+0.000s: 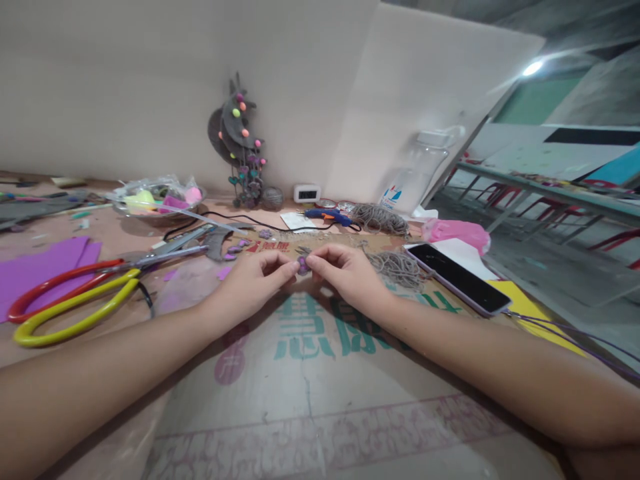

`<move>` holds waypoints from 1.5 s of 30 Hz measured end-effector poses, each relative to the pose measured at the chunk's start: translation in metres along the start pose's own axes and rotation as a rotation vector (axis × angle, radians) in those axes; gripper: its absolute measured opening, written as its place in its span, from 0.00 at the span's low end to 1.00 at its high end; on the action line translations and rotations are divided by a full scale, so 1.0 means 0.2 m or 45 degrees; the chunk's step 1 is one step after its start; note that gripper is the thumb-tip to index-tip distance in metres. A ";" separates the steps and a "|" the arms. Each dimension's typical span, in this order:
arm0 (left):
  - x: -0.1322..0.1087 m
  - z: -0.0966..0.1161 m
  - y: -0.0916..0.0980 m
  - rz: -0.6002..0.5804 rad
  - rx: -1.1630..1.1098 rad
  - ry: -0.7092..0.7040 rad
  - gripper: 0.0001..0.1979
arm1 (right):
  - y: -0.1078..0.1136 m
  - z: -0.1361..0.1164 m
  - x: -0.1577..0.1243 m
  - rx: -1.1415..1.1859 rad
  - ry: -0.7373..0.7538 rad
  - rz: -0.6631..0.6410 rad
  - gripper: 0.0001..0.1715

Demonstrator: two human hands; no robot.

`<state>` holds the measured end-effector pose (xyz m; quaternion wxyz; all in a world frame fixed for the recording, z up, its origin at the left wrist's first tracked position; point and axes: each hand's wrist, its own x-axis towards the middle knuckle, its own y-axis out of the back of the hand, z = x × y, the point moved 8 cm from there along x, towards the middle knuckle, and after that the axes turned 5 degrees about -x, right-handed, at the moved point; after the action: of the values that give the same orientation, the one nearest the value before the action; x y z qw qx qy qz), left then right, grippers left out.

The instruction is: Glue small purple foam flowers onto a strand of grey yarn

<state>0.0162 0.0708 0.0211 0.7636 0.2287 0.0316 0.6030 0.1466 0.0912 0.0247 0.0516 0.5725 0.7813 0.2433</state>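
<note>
My left hand (267, 277) and my right hand (345, 270) meet above the middle of the printed cardboard (250, 413). Between their fingertips is a small purple and grey piece (303, 265), perhaps felt, pinched from both sides. Its exact shape is too small to make out. Just beyond the fingers lies a bit of grey material (303, 251). Left of my left hand, several small purple felt pieces (235, 251) lie beside a curved grey felt piece (216, 241). A bundle of grey yarn (397, 268) rests to the right of my right hand.
Scissors with red and yellow handles (75, 307) lie at left by purple sheets (35, 273). Behind stand a bowl (160, 210), a grey moon decoration (235, 133), a blue glue gun (327, 216) and a clear bottle (415, 173). A phone (457, 277) lies at right.
</note>
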 end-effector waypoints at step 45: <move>0.01 -0.02 -0.01 -0.024 -0.071 -0.010 0.13 | -0.02 -0.01 -0.01 0.032 0.032 -0.029 0.11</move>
<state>0.0177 0.0726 0.0174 0.7754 0.2094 0.0140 0.5955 0.1429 0.0884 0.0248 0.0374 0.5611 0.7913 0.2399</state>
